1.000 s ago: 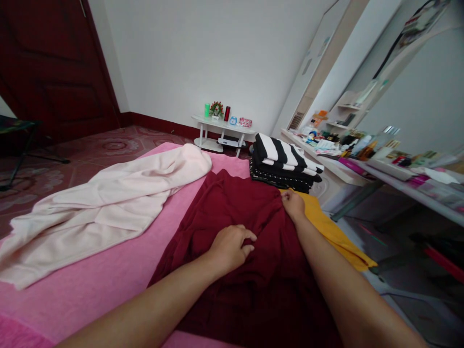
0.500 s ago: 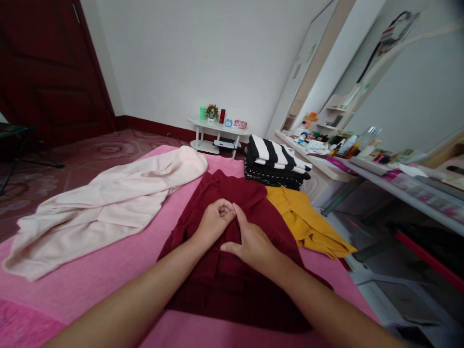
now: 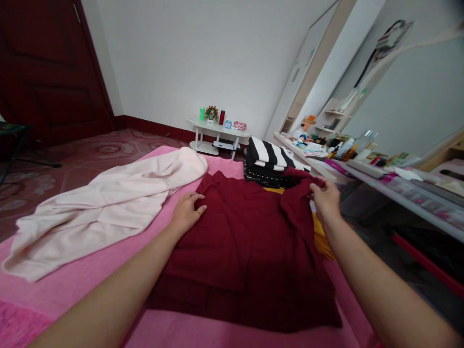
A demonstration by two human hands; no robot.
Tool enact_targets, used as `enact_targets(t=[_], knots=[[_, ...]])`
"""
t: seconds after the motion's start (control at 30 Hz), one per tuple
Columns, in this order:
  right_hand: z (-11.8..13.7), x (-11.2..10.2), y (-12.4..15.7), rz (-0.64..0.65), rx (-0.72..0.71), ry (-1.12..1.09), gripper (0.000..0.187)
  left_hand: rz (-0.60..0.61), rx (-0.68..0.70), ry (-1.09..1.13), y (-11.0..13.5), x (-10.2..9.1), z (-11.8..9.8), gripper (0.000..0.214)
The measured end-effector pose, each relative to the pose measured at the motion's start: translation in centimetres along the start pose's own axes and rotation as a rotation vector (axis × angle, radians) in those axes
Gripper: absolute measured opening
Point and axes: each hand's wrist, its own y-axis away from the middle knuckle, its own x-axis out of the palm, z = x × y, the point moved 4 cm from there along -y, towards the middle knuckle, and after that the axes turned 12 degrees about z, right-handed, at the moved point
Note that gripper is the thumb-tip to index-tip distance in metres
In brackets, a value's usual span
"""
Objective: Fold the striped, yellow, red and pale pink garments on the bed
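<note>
A dark red garment (image 3: 246, 241) lies spread on the pink bedcover (image 3: 90, 285) in front of me. My left hand (image 3: 186, 212) rests on its left edge, fingers loosely curled against the cloth. My right hand (image 3: 324, 195) is closed on the garment's right corner and holds it lifted over a yellow garment (image 3: 321, 239), which is mostly hidden beneath. A cream garment (image 3: 101, 203) lies loose to the left. A folded stack topped by a black-and-white striped piece (image 3: 270, 162) sits at the far end of the bed.
A small white table (image 3: 217, 135) with a plant and cups stands by the far wall. A cluttered long shelf (image 3: 362, 166) with bottles runs along the right under a mirror. A dark red door (image 3: 47, 67) is at the left, with tiled floor beyond the bed.
Both hands were together at the middle of the red garment; they have moved apart, the left to its left edge, the right pulling its right corner out over the yellow garment.
</note>
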Motion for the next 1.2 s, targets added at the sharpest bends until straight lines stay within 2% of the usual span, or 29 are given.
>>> enact_targets(t=[0.07, 0.13, 0.2, 0.27, 0.3, 0.37, 0.4, 0.43, 0.47, 0.57, 0.7, 0.8, 0.9, 1.0, 1.07, 1.2], knots=[[-2.7, 1.7, 1.3, 0.229, 0.136, 0.057, 0.032, -0.009, -0.022, 0.003, 0.1, -0.1, 0.0, 0.035], [-3.5, 2.6, 3.0, 0.314, 0.125, 0.162, 0.034, -0.022, -0.038, 0.008, 0.3, -0.4, 0.0, 0.037], [-2.1, 2.9, 5.1, 0.313, -0.013, 0.312, 0.036, -0.026, -0.043, 0.009, 0.2, -0.6, 0.1, 0.039], [0.9, 3.2, 8.2, 0.354, -0.21, 0.413, 0.034, -0.021, -0.05, 0.004, -0.3, -0.6, 0.4, 0.04], [2.6, 3.3, 10.2, 0.421, -0.295, 0.409, 0.033, -0.011, -0.054, 0.001, -0.8, -0.6, 0.5, 0.042], [5.3, 4.0, 14.9, 0.653, -0.371, 0.379, 0.025, 0.024, -0.077, 0.005, -2.4, -0.5, 0.8, 0.045], [6.2, 4.3, 17.4, 0.791, -0.377, 0.408, 0.029, 0.046, -0.097, 0.017, -3.5, -0.4, 0.9, 0.048], [6.6, 4.7, 19.7, 0.908, -0.366, 0.479, 0.041, 0.068, -0.116, 0.038, -4.6, -0.2, 1.0, 0.052], [6.9, 5.0, 21.9, 0.989, -0.435, 0.551, 0.056, 0.086, -0.131, 0.063, -5.9, 0.0, 1.1, 0.056], [6.8, 5.8, 26.3, 0.997, -0.726, 0.77, 0.071, 0.122, -0.115, 0.117, -9.4, 0.8, 0.9, 0.066], [6.0, 7.9, 27.7, 0.879, -0.832, 0.878, 0.064, 0.15, -0.048, 0.084, -11.4, 2.0, 0.2, 0.07], [6.2, 9.9, 27.7, 0.854, -0.84, 0.85, 0.047, 0.143, -0.007, 0.034, -10.6, 2.4, -0.5, 0.06], [6.8, 11.6, 27.3, 0.911, -0.754, 0.767, 0.04, 0.121, 0.096, -0.073, -9.2, 1.6, -1.9, 0.056], [8.9, 12.6, 26.8, 0.968, -0.693, 0.659, 0.038, 0.043, 0.183, -0.277, -8.2, -0.9, -3.2, 0.057], [11.0, 13.2, 26.8, 1.015, -0.694, 0.603, 0.034, -0.012, 0.181, -0.38, -8.0, -3.3, -3.3, 0.058], [14.5, 15.7, 28.6, 1.114, -0.731, 0.535, 0.023, -0.051, 0.127, -0.506, -7.3, -7.5, -1.3, 0.056]])
